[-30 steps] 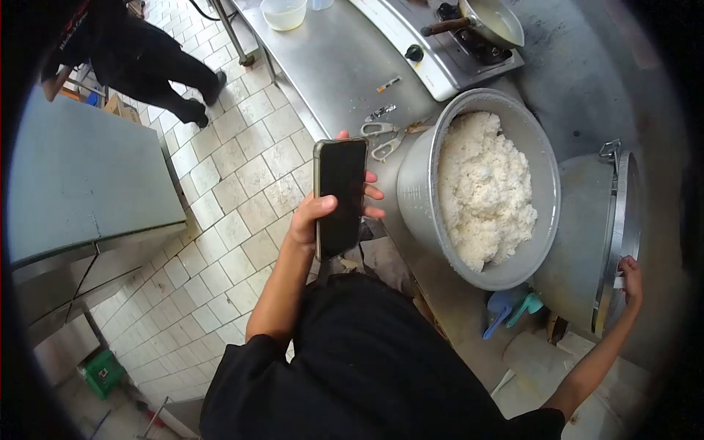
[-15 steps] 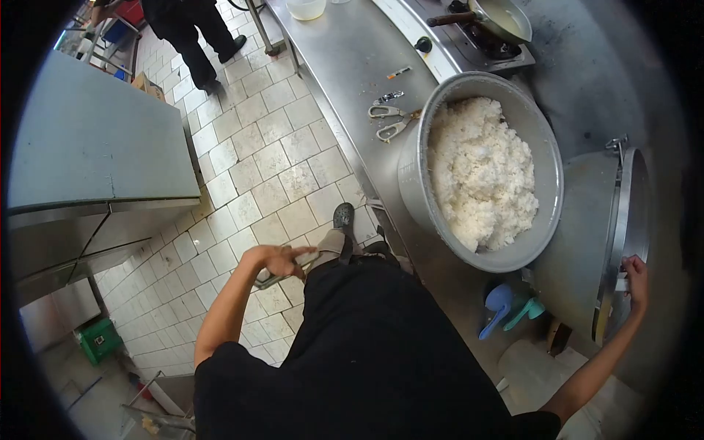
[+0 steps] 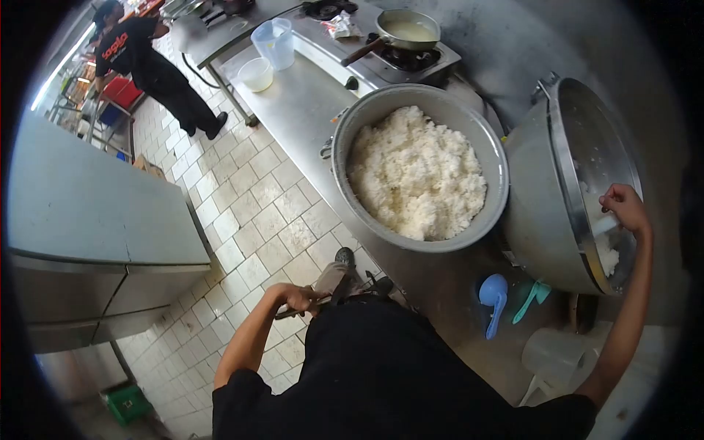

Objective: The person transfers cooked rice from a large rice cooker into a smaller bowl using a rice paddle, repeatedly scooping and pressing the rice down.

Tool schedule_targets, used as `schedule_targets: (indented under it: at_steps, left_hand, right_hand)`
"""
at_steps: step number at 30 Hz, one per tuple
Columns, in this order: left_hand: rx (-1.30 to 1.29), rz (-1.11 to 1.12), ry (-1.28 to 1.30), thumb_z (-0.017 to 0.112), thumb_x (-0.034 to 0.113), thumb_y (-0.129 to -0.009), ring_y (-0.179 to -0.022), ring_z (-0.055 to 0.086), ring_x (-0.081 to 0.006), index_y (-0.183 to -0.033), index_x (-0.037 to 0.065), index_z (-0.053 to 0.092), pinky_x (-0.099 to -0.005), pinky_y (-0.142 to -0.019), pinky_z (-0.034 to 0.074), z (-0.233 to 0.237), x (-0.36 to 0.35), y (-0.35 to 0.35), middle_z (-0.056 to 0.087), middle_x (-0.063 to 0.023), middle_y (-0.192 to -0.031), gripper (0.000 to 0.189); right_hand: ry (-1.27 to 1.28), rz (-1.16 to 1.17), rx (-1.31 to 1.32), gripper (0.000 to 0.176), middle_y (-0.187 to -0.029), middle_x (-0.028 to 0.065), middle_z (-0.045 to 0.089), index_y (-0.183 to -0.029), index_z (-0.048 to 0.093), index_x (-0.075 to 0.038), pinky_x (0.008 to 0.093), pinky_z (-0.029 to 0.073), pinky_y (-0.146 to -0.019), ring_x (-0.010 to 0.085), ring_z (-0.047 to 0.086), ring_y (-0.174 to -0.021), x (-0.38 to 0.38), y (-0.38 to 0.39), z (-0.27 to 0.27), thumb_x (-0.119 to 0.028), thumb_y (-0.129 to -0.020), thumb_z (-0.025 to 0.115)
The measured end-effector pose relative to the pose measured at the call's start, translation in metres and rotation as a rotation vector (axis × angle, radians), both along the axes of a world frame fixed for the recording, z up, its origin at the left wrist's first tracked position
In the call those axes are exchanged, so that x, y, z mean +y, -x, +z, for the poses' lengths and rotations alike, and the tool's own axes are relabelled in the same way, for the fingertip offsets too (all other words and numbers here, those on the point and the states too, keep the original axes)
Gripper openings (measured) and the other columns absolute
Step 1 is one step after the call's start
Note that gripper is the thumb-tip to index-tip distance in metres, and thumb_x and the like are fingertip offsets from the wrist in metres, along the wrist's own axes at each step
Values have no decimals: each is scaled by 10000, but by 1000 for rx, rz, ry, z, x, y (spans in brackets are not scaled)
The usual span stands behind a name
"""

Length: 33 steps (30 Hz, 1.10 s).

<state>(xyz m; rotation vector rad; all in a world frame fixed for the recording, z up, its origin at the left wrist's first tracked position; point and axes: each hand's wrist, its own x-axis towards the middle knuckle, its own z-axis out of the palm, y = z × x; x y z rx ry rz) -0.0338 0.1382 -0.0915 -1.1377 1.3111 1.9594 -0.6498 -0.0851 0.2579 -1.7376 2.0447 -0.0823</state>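
My left hand [image 3: 297,298] is down at my hip, closed on a dark phone [image 3: 287,313] that shows only edge-on against my black trousers. My right hand [image 3: 623,207] reaches into the mouth of a large steel pot [image 3: 539,183] tilted on its side at the right. It grips the white handle of a utensil [image 3: 604,224] whose end sits in a little rice at the pot's bottom. Between my hands, a wide grey basin [image 3: 345,139] heaped with cooked white rice [image 3: 418,176] stands on the steel counter.
Behind the basin are a gas stove with a pan [image 3: 407,29], a clear jug [image 3: 273,40] and a small white bowl [image 3: 257,73]. A blue scoop [image 3: 493,292] and a teal one [image 3: 532,297] lie near a white bucket [image 3: 554,356]. A co-worker [image 3: 139,59] stands far left beyond a steel table [image 3: 88,205].
My left hand brought the phone down from in front of me to my hip. My right hand moved from the pot's rim into its mouth, and my view turned toward the pot.
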Motion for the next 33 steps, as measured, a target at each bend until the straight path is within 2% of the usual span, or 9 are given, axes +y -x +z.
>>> schedule_targets:
  at_steps: [2,6,9,11,14,15,17,25,33]
  left_hand:
    - [-40,-16,204,644,272,-776,-968,587,-313,-1533,203,156,-392,-726,521,-13,22,-1,553,-221,-1204,903]
    - [-105,-193,370,644,263,-768,-937,607,-293,-1531,206,164,-378,-732,523,-8,26,4,586,-192,-1143,903]
    - [-21,247,49,653,238,-765,-978,607,-244,-1530,226,164,-359,-784,521,15,38,5,607,-158,-1116,908]
    - [143,754,-21,658,223,-745,-930,615,-222,-1450,176,379,-346,-766,529,3,87,0,643,-130,-1038,759]
    - [-38,1057,-137,642,217,-714,-873,620,-190,-1029,91,658,-340,-771,522,-47,182,-8,659,-91,-960,341]
    - [-173,1285,-270,634,220,-704,-850,621,-184,-889,80,689,-339,-776,518,-22,197,15,665,-86,-923,239]
    - [-88,1515,-290,616,225,-703,-760,635,-197,-859,56,684,-352,-770,522,0,211,41,676,-90,-829,240]
    - [-17,1445,-121,631,246,-727,-717,656,-214,-875,21,668,-342,-752,536,-9,208,85,679,-100,-785,272]
    - [-38,1474,-191,623,233,-751,-754,656,-216,-935,8,641,-344,-767,536,-18,232,86,673,-110,-841,291]
  right_hand:
    - [-52,11,57,226,-654,29,602,-755,580,-12,265,414,-502,89,540,-593,6,9,-1,-203,-818,684]
    - [-50,7,168,235,-649,34,582,-713,576,2,290,420,-561,108,524,-596,20,3,5,-183,-790,700]
    - [12,100,82,236,-648,30,572,-710,570,-1,286,418,-564,106,521,-604,18,30,-7,-181,-794,697]
    - [38,128,82,236,-631,27,553,-705,565,-7,291,416,-565,109,509,-601,22,39,-9,-179,-797,698]
    - [106,143,90,221,-633,32,527,-703,558,-10,300,417,-580,113,492,-618,19,48,-18,-150,-772,715]
    - [116,158,128,220,-637,35,527,-704,555,-9,300,418,-584,114,493,-622,19,49,-20,-144,-764,719]
    - [170,178,139,223,-636,41,527,-703,548,-5,302,424,-590,124,496,-621,17,63,-27,-136,-750,722]
    - [408,215,88,222,-742,70,547,-759,552,-11,313,450,-656,162,527,-688,13,78,-45,-130,-727,737]
    - [287,173,68,237,-837,93,543,-828,550,-5,319,453,-709,179,533,-769,13,82,-44,-126,-732,730]
